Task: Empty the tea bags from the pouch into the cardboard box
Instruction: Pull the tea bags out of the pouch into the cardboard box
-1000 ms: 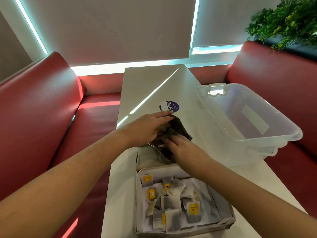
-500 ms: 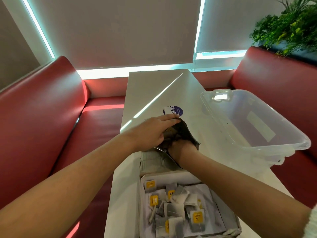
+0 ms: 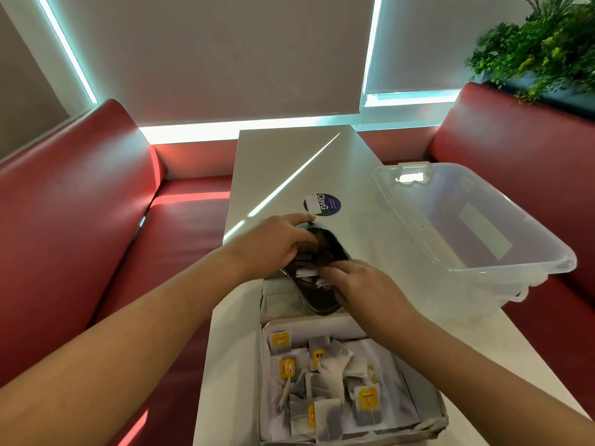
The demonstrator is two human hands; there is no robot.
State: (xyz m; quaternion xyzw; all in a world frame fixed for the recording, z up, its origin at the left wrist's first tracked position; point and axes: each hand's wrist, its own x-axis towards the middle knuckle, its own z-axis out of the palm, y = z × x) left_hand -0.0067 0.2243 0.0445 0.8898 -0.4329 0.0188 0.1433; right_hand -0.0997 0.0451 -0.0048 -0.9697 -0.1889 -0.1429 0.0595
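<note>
A dark foil pouch (image 3: 322,297) lies on the white table just beyond the cardboard box (image 3: 428,394). My left hand (image 3: 273,246) grips the pouch's far rim and holds its mouth open. Fingers of my right hand (image 3: 357,284) are at the pouch's mouth, pinching white tea bags (image 3: 306,272) that stick out of it. In the box lie several tea bags (image 3: 328,381) with yellow tags on white paper lining. The inside of the pouch is mostly hidden by my hands.
A clear plastic tub (image 3: 476,226) stands tilted at the table's right edge. A round dark blue sticker (image 3: 323,204) is on the table (image 3: 289,169) beyond the pouch. Red bench seats flank the table, and a green plant (image 3: 541,49) sits at the upper right.
My right hand has drawn back out of the pouch, bringing white tea bags to its mouth. My left hand keeps its hold on the pouch's rim.
</note>
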